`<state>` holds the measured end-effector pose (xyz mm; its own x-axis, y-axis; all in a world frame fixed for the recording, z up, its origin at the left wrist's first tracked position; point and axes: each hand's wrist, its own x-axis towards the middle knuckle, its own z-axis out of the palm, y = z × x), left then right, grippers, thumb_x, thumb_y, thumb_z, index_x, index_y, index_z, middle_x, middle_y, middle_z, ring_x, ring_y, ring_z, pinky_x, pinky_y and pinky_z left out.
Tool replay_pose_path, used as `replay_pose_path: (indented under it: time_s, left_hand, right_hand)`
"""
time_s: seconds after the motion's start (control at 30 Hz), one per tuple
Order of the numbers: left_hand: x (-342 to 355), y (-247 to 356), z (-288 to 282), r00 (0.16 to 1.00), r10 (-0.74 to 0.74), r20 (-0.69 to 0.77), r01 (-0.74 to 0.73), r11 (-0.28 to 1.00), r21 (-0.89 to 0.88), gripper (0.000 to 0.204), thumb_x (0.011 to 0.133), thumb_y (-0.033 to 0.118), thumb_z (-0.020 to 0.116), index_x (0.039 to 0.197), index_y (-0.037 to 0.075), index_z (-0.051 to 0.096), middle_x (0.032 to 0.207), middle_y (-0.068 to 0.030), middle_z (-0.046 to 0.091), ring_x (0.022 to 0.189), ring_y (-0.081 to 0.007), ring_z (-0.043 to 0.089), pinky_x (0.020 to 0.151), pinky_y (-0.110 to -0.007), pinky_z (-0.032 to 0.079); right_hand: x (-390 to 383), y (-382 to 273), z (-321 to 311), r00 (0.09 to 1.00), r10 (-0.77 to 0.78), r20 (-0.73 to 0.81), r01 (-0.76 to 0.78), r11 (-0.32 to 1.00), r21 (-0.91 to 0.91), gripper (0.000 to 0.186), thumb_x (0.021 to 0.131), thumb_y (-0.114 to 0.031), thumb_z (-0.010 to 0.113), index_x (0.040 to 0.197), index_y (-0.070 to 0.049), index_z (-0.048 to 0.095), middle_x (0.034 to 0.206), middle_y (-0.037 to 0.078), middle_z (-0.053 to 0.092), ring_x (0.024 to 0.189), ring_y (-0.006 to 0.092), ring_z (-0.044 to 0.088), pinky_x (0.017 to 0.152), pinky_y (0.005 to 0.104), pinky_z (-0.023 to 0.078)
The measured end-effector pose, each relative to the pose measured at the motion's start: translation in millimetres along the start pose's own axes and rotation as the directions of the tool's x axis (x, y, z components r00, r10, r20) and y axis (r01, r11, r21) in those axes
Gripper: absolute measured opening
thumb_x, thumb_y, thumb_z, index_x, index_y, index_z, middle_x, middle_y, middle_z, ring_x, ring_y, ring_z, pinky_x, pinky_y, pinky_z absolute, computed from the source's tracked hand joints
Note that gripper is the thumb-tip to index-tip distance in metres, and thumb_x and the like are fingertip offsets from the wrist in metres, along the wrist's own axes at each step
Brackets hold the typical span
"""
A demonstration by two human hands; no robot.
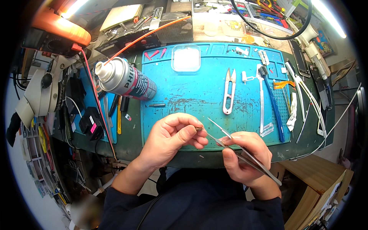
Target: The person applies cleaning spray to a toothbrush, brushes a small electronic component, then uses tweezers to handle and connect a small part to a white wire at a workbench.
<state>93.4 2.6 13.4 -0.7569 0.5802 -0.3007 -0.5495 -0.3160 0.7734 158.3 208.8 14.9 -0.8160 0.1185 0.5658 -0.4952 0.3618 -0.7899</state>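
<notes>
My left hand [168, 136] is closed over the near edge of the blue work mat [191, 86], pinching a small brownish piece [199, 129] between thumb and fingertips; its exact kind is too small to make out. In my right hand [245, 155] is a pair of metal tweezers [271, 177], its two tips spread apart. One tip reaches close to the small piece; whether it touches, I cannot tell. Beyond the hands lie metal thread snips [227, 111], points facing away. A short dark rod [157, 105] rests on the mat's left part.
A spray can [128, 81] with an orange straw stands at left. A clear square box [186, 59] sits at the mat's far side. Rightward lie a blue-handled brush [275, 109], a slim metal tool [262, 105] and white cables [314, 103]. An orange meter [63, 28] is far left.
</notes>
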Motion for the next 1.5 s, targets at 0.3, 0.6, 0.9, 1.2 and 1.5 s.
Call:
replay_pose_path:
  time_s: [0.3,0.6,0.9,1.2,1.5]
  left_hand:
    - [-0.6,-5.5,2.3,0.996,0.094,-0.002,-0.093,0.990,0.107,0.017,0.102,0.015,0.064,0.109,0.000,0.064,0.101,-0.0148,0.069,0.088,-0.0215,0.071,0.076,-0.032,0.061]
    - [-0.3,-6.1,1.8,0.995,0.101,0.004,-0.101,0.987,0.125,0.018,0.102,0.016,0.064,0.110,-0.001,0.064,0.102,-0.0144,0.068,0.089,-0.0214,0.072,0.077,-0.032,0.062]
    - [-1.3,-5.7,-1.0,0.997,0.078,0.014,-0.079,0.994,0.077,0.019,0.103,0.014,0.062,0.113,-0.002,0.064,0.104,-0.0144,0.070,0.093,-0.0222,0.072,0.082,-0.034,0.061]
    - [-1.1,-4.8,-2.6,0.997,0.073,0.038,-0.076,0.994,0.073,0.019,0.104,0.013,0.061,0.114,-0.003,0.064,0.104,-0.0149,0.071,0.095,-0.0229,0.073,0.083,-0.035,0.061]
    - [-1.0,-4.7,0.5,0.997,0.069,0.016,-0.070,0.994,0.087,0.019,0.103,0.015,0.062,0.112,-0.002,0.064,0.103,-0.0147,0.069,0.091,-0.0216,0.072,0.079,-0.033,0.061]
  right_hand:
    - [-6.9,1.5,-1.6,0.972,0.235,0.021,-0.234,0.953,0.191,0.027,0.085,-0.001,0.078,0.110,0.001,0.067,0.091,0.013,0.074,0.080,0.0192,0.074,0.069,0.0279,0.058]
    - [-8.0,2.8,-1.0,0.964,0.264,0.037,-0.263,0.919,0.293,0.029,0.088,0.002,0.075,0.115,0.004,0.065,0.093,0.014,0.073,0.084,0.0201,0.075,0.071,0.0282,0.060]
    - [-7.5,5.1,-2.4,0.973,0.230,0.015,-0.224,0.927,0.302,0.028,0.088,0.002,0.074,0.114,0.004,0.065,0.093,0.014,0.073,0.083,0.0207,0.075,0.071,0.0291,0.060]
    - [-7.3,4.2,-1.5,0.974,0.228,0.018,-0.224,0.936,0.272,0.028,0.088,0.002,0.074,0.114,0.004,0.066,0.093,0.014,0.073,0.082,0.0206,0.075,0.070,0.0291,0.060]
    - [-6.8,5.0,0.8,0.966,0.258,0.010,-0.248,0.917,0.311,0.028,0.087,0.002,0.074,0.114,0.004,0.066,0.091,0.013,0.073,0.081,0.0191,0.075,0.070,0.0282,0.059]
